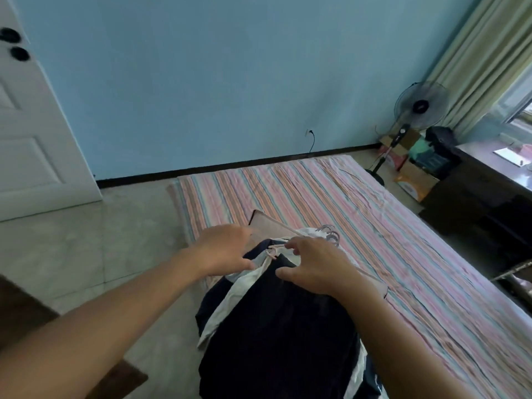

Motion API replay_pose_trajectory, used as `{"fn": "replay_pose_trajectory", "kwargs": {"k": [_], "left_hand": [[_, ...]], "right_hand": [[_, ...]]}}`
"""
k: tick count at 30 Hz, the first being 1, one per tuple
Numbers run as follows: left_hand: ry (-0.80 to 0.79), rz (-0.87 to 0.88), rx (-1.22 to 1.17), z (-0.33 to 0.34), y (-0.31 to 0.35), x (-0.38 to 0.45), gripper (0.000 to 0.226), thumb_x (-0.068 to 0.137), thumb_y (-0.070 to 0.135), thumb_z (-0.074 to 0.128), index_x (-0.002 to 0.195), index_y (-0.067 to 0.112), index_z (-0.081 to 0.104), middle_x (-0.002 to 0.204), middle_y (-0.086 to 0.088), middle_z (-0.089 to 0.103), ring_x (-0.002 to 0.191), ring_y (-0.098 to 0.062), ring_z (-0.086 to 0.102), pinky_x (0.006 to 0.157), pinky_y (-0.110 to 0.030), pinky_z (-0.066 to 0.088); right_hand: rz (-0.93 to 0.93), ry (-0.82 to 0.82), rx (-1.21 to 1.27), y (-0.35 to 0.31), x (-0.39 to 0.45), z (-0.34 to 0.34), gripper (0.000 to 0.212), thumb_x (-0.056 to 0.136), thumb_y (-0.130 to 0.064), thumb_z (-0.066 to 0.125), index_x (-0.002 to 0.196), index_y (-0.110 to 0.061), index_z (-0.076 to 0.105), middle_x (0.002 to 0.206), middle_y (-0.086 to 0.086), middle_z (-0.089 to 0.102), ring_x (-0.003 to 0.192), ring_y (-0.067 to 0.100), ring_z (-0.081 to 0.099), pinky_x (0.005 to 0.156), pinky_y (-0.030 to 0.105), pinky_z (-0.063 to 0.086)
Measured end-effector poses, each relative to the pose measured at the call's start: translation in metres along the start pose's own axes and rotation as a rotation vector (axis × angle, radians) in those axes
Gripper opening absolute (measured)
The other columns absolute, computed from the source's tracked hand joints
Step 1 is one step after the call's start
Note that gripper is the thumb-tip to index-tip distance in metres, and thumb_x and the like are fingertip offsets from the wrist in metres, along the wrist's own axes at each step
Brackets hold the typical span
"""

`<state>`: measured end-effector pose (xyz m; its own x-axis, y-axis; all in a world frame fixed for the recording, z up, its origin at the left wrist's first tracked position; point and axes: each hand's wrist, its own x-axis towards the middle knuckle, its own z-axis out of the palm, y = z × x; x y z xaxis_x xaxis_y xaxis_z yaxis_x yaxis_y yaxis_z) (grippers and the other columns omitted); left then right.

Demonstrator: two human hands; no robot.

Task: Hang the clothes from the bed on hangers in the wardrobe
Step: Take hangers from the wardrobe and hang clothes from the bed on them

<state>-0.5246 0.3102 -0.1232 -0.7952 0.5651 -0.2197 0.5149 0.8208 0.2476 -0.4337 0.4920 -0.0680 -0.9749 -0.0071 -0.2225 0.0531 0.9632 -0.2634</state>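
Hands, left (227, 250) and right (313, 266), spread apart over clothes (276, 321) and hangers (328, 234) on bed (403, 240).

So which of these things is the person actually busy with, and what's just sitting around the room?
Part of the job:
- pile of dark navy and white clothes
- pale pink plastic hangers
- striped pink bed sheet
- left hand and right hand, over the pile

Just lying about:
- black standing fan
- cardboard boxes
- dark wooden desk
- white door
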Motion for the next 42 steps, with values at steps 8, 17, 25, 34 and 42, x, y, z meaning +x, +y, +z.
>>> {"fn": "replay_pose_trajectory", "kwargs": {"k": [8,17,25,34,42], "left_hand": [[0.050,-0.160,-0.090,-0.068,-0.074,-0.191,0.075,0.075,0.066,0.068,0.136,0.027,0.047,0.130,0.006,0.059,0.111,-0.017,0.058,0.091,-0.040,0.051],[0.160,-0.389,-0.138,-0.117,-0.112,-0.368,0.081,0.082,0.056,0.068,0.148,0.027,0.032,0.142,0.003,0.048,0.122,-0.017,0.053,0.093,-0.033,0.050],[0.281,-0.714,-0.216,-0.136,-0.119,-0.474,0.067,0.079,0.056,0.071,0.135,0.029,0.044,0.128,0.012,0.053,0.114,-0.011,0.053,0.095,-0.032,0.048],[0.424,-0.993,-0.310,-0.133,-0.078,-0.558,0.073,0.081,0.049,0.073,0.142,0.029,0.038,0.142,0.010,0.043,0.120,-0.006,0.045,0.099,-0.029,0.044],[0.403,-1.367,-0.246,-0.117,-0.029,-0.633,0.061,0.081,0.060,0.067,0.125,0.021,0.050,0.117,0.004,0.057,0.101,-0.011,0.056,0.089,-0.036,0.052]], "right_hand": [[-0.242,0.023,-0.030,-0.143,-0.056,-0.028,0.058,0.081,-0.061,0.066,0.129,-0.029,0.060,0.112,-0.011,0.068,0.095,0.007,0.065,0.085,0.037,0.057],[-0.653,-0.152,-0.038,-0.309,-0.100,-0.046,0.040,0.090,-0.045,0.067,0.126,-0.029,0.061,0.118,-0.015,0.064,0.096,0.002,0.066,0.090,0.027,0.057],[-0.962,-0.099,-0.136,-0.397,-0.116,-0.035,0.042,0.090,-0.046,0.068,0.128,-0.031,0.058,0.118,-0.014,0.065,0.098,0.003,0.064,0.085,0.024,0.056],[-1.301,-0.132,-0.243,-0.462,-0.141,-0.035,0.046,0.089,-0.046,0.068,0.130,-0.031,0.055,0.118,-0.011,0.063,0.100,0.007,0.060,0.087,0.028,0.052],[-1.534,-0.215,-0.209,-0.519,-0.197,-0.020,0.025,0.088,-0.042,0.068,0.111,-0.034,0.062,0.103,-0.012,0.063,0.097,0.012,0.061,0.087,0.037,0.055]]}}
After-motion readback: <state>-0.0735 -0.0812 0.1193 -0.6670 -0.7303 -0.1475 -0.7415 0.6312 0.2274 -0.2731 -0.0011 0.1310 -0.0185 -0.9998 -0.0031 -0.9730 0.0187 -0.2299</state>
